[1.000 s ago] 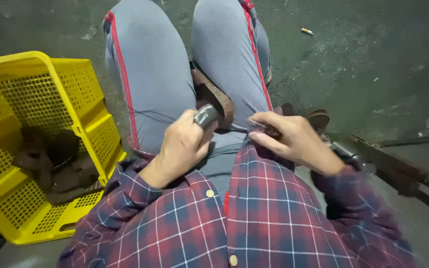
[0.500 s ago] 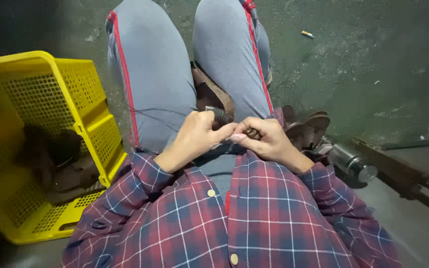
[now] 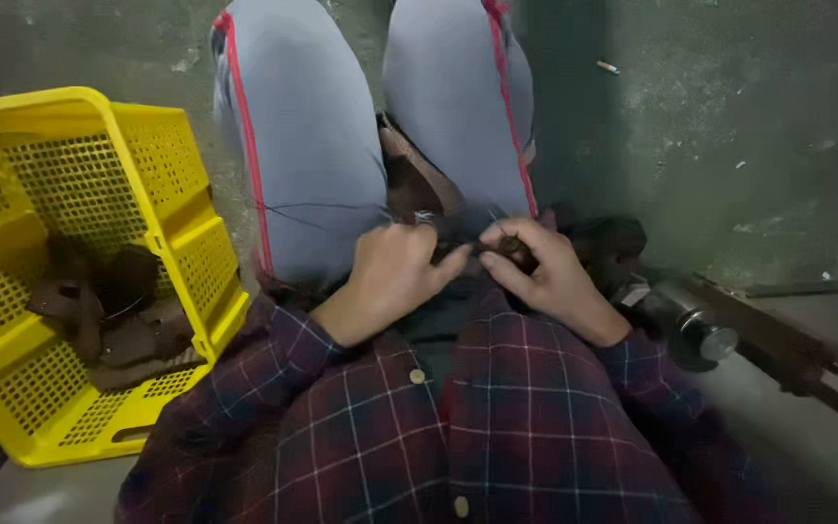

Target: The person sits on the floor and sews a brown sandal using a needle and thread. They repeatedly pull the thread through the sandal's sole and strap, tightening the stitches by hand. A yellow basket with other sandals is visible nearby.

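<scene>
I sit with my grey-trousered legs stretched out over a concrete floor. My left hand point(image 3: 395, 277) and my right hand point(image 3: 545, 272) meet in my lap, fingers curled around a small dark part point(image 3: 514, 250) with thin dark wires point(image 3: 312, 209) trailing left across my thigh. A metal ring-like piece shows at my left fingers. A brown rusty piece point(image 3: 419, 180) lies between my thighs just beyond the hands. What exactly each hand pinches is partly hidden by the fingers.
A yellow plastic crate point(image 3: 181, 252) stands at my left, holding several rusty brown metal parts point(image 3: 109, 311). To my right lie a dark rusty lump point(image 3: 613, 243), a metal cylinder point(image 3: 695, 335) and a long metal bar point(image 3: 797, 359). A small scrap lies on the floor far right.
Both hands have drawn together in my lap. The metal piece held up in my left hand a second ago is now down between the fingers of both hands.
</scene>
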